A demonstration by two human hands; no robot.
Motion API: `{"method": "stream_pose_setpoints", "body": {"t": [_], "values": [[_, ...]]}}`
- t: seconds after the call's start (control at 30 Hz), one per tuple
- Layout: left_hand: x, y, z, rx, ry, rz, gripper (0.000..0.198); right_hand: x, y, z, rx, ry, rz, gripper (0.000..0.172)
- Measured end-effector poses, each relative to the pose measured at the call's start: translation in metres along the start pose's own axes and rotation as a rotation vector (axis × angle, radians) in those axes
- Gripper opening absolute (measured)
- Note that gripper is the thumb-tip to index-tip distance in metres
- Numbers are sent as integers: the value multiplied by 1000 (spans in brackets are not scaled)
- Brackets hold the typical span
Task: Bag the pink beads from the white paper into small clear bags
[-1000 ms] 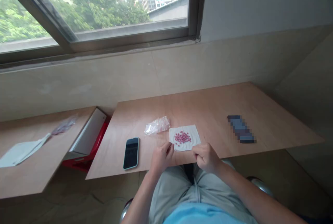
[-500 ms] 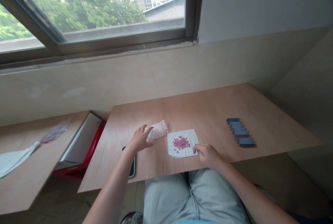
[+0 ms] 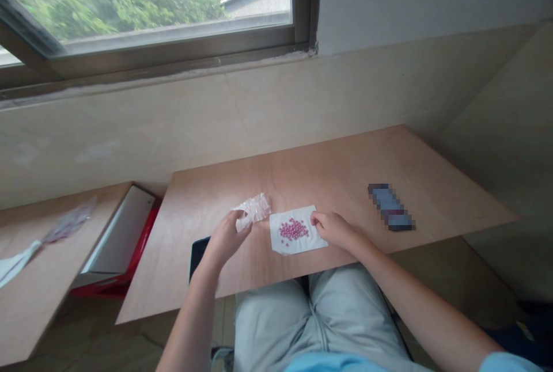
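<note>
A loose heap of small pink beads (image 3: 294, 230) lies on a white paper sheet (image 3: 320, 241) near the middle of the table. Just left of the sheet is a crumpled clear plastic bag or bundle of bags (image 3: 258, 208). My left hand (image 3: 228, 236) has its thumb and fingers around the near left end of the plastic. At the sheet's right edge is my right hand (image 3: 334, 229), fingers curled and fingertips pressed together; whatever is between them is too small or hidden to make out. A dark phone (image 3: 197, 254) is partly covered by my left forearm.
A second phone-like device (image 3: 391, 207), blurred out, lies on the right of the wooden table (image 3: 311, 170). Beyond a gap on the left, another table (image 3: 26, 314) carries a plastic bag (image 3: 71, 221) and white paper (image 3: 19, 265). A white panel and red item sit in the gap.
My left hand has closed in from above onto the plastic, whose left end has shifted. My right hand stays pinched by the sheet's right edge. The view has turned slightly.
</note>
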State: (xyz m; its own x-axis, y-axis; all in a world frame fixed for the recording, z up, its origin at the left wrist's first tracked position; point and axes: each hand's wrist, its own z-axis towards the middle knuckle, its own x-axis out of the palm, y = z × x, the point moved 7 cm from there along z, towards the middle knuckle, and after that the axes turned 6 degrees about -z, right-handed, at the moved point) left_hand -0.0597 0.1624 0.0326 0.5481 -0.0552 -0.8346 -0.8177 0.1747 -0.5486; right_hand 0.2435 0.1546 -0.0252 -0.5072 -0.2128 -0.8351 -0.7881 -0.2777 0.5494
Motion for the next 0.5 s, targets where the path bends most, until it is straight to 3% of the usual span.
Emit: {"method": "stream_pose_setpoints", "body": {"t": [0.1,0.17,0.27,0.37,0.5], "values": [[23,-35,-30,-52,2,-187,31,5,1,10,-41,-53,14,28],[49,-52,-46,-51,85,-361,38,11,5,14,-103,-75,15,33],[78,-61,-59,-62,135,-476,35,23,8,18,-152,-54,-41,36],[91,-64,-59,-40,181,-467,30,30,7,22,-156,-27,-96,29],[90,-70,-53,-21,180,-491,21,31,6,25,-161,-32,-88,20]]}}
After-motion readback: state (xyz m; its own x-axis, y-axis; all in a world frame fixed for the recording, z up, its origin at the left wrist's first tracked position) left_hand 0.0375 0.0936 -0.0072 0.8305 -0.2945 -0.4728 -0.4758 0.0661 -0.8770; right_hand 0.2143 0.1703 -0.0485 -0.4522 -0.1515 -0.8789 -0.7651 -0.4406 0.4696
